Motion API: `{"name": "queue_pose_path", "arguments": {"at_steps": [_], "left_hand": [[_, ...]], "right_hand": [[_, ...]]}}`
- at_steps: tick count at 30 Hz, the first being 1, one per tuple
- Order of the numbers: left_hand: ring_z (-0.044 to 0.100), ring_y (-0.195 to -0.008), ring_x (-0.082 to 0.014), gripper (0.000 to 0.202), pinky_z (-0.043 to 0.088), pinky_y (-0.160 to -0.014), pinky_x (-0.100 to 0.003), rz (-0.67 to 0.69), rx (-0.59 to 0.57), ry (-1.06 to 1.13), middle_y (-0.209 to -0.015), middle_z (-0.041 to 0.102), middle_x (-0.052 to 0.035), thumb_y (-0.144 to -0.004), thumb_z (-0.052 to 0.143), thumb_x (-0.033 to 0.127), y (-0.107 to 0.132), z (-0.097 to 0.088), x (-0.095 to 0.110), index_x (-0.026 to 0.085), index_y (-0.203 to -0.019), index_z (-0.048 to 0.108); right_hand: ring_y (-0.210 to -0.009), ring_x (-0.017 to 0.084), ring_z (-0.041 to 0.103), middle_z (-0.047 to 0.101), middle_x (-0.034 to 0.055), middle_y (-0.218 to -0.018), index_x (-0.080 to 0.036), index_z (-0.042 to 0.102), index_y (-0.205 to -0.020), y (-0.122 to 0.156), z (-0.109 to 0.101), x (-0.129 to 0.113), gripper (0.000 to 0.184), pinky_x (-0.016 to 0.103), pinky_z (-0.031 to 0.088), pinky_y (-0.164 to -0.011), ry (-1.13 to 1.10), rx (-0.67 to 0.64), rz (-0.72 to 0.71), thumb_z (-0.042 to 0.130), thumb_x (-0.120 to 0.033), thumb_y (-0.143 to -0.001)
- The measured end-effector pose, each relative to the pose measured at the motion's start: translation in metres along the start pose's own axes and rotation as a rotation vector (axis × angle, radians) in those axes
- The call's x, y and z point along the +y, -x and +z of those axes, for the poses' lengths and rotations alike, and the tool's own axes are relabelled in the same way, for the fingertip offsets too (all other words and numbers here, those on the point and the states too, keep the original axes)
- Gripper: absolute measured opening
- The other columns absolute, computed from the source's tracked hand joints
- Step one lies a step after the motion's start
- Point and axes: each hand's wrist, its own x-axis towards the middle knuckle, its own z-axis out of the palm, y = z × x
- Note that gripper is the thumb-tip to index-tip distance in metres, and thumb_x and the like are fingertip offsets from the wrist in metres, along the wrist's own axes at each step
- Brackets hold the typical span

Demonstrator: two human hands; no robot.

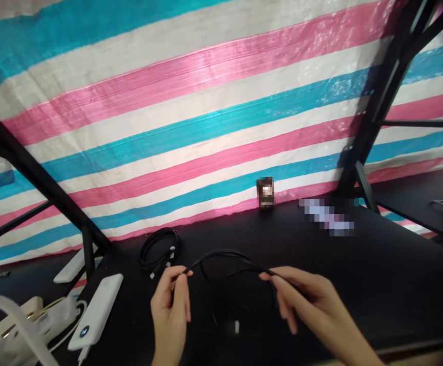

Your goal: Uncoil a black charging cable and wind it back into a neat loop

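Note:
A thin black cable point(225, 256) loops over the black table point(377, 284) between my two hands. My left hand point(171, 305) pinches one part of it with thumb and fingertips. My right hand point(305, 300) pinches the other side, fingers curled. A silver plug end point(236, 326) of the cable lies on the table below the loop. A second black cable, coiled point(158, 251), rests just beyond my left hand with several silver connectors at its near side.
A white power bank point(97, 310) lies at the left table edge, with another white device point(72, 267) behind it. White chargers and cords point(27, 325) pile at the lower left. Black frame struts point(34, 178) cross left and right point(381, 96). A striped tarp point(206, 101) hangs behind.

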Motion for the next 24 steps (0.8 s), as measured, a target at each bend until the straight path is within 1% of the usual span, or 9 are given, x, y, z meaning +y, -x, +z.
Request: {"name": "queue_pose_path", "arguments": {"at_steps": [3,7,9,11,14,17,19,21,24], "left_hand": [[0.043,-0.035,-0.0074,0.024,0.034,-0.037,-0.017,0.185,-0.07,-0.168,-0.046,0.05,0.0048,-0.089,0.052,0.039,0.032,0.017,0.023,0.02,-0.079,0.064],[0.062,-0.06,-0.0124,0.016,0.048,-0.064,-0.022,0.536,-0.226,-0.354,-0.069,0.068,0.0013,-0.089,0.053,0.031,0.072,0.019,0.032,0.025,-0.08,0.065],[0.06,-0.055,-0.0115,0.018,0.046,-0.062,-0.022,0.496,-0.385,-0.377,-0.062,0.065,0.0031,-0.093,0.045,0.029,0.084,0.013,0.03,0.026,-0.09,0.063],[0.055,-0.047,-0.0108,0.023,0.044,-0.055,-0.021,0.312,-0.546,-0.362,-0.053,0.058,0.0056,-0.097,0.035,0.028,0.091,0.004,0.032,0.024,-0.104,0.057],[0.058,-0.055,-0.0119,0.026,0.047,-0.061,-0.021,0.178,-0.669,-0.374,-0.057,0.059,0.0052,-0.098,0.03,0.029,0.1,-0.011,0.043,0.024,-0.11,0.053],[0.063,-0.079,-0.0134,0.019,0.049,-0.076,-0.021,0.335,-0.734,-0.419,-0.077,0.067,0.0014,-0.095,0.04,0.026,0.111,-0.027,0.056,0.026,-0.096,0.059],[0.06,-0.1,-0.0147,0.016,0.047,-0.086,-0.022,0.47,-0.65,-0.479,-0.1,0.068,-0.0004,-0.091,0.047,0.023,0.116,-0.034,0.059,0.028,-0.099,0.06],[0.049,-0.121,-0.0177,0.03,0.041,-0.098,-0.028,0.574,-0.474,-0.558,-0.126,0.059,-0.003,-0.09,0.05,0.019,0.117,-0.035,0.058,0.03,-0.117,0.056],[0.041,-0.13,-0.0233,0.044,0.038,-0.102,-0.038,0.613,-0.386,-0.611,-0.138,0.05,-0.0068,-0.087,0.055,0.021,0.113,-0.031,0.053,0.028,-0.13,0.049]], "right_hand": [[-0.037,0.009,0.05,0.06,0.0007,-0.057,-0.016,0.062,-0.116,0.007,0.03,-0.008,0.045,0.016,0.03,-0.033,-0.076,-0.153,0.114,0.045,-0.05,-0.092],[-0.056,0.011,0.06,0.065,0.0051,-0.082,-0.02,0.058,-0.123,0.021,0.032,-0.01,0.043,0.017,0.034,-0.038,-0.245,-0.093,0.104,0.048,-0.046,-0.09],[-0.082,0.016,0.064,0.065,0.0065,-0.104,-0.025,0.057,-0.127,0.033,0.024,-0.013,0.046,0.021,0.047,-0.057,-0.317,-0.143,0.044,0.061,-0.037,-0.082],[-0.109,0.022,0.057,0.059,0.0059,-0.124,-0.029,0.053,-0.133,0.046,0.016,-0.018,0.064,0.03,0.048,-0.084,-0.365,-0.283,-0.004,0.073,-0.033,-0.072],[-0.124,0.028,0.046,0.051,0.0059,-0.137,-0.031,0.05,-0.136,0.064,0.01,-0.026,0.07,0.041,0.038,-0.099,-0.456,-0.378,-0.01,0.063,-0.062,-0.074],[-0.122,0.028,0.048,0.055,0.0069,-0.133,-0.027,0.064,-0.121,0.075,0.007,-0.029,0.066,0.042,0.039,-0.098,-0.441,-0.209,0.057,0.029,-0.071,-0.087],[-0.113,0.027,0.055,0.064,0.0088,-0.12,-0.021,0.076,-0.089,0.085,0.006,-0.03,0.058,0.038,0.04,-0.094,-0.356,-0.089,0.089,0.034,-0.061,-0.091],[-0.093,0.025,0.063,0.071,0.0115,-0.092,-0.017,0.071,-0.058,0.097,0.006,-0.031,0.056,0.035,0.043,-0.087,-0.287,-0.11,0.088,0.041,-0.049,-0.093],[-0.057,0.02,0.062,0.066,0.0103,-0.058,-0.016,0.065,-0.047,0.117,0.012,-0.034,0.061,0.034,0.048,-0.07,-0.278,-0.265,0.108,0.037,-0.044,-0.093]]}}
